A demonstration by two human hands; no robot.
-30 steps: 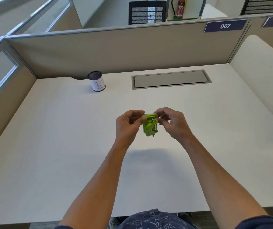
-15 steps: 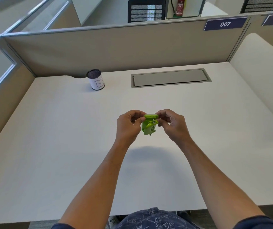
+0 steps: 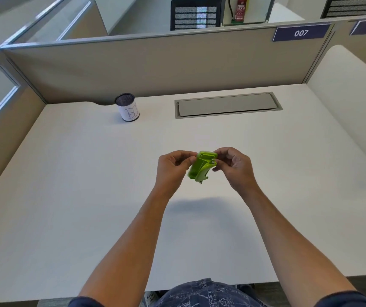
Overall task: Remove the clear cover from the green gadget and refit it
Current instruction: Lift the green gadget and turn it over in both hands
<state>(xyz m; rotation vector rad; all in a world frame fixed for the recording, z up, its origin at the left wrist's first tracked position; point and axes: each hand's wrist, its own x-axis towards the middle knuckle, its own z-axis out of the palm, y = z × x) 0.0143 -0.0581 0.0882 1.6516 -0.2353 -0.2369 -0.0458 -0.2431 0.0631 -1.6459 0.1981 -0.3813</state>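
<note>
Two bare hands meet in the air above a white desk [image 3: 66,196], holding a small green gadget [image 3: 201,167] between them. The left hand [image 3: 173,171] is curled nearly closed, its thumb and fingertips pinching the gadget's left side near the top. The right hand [image 3: 235,167] is also curled, fingers bent inward, with its fingertips pressing the gadget's upper right corner. The gadget hangs tilted between the two hands, clear of the desk, its wider end up near the fingertips and its narrow end pointing down toward the person. A small dark tip sticks out at that lower end.

The clear cover cannot be made out as a separate part; whether it is on or off the gadget is hard to tell. The fingertips hide the gadget's top edges, and the palms face away from the camera.

Beyond the left hand, well apart, stands a mesh pen cup [image 3: 127,107] with a white paper label. Beyond the right hand, a grey cable flap [image 3: 226,105] sits flush in the desk. A beige partition [image 3: 155,67] closes off the far side, carrying a blue plate reading 007 [image 3: 301,32]. Nothing stands between the hands and the camera except the forearms.
</note>
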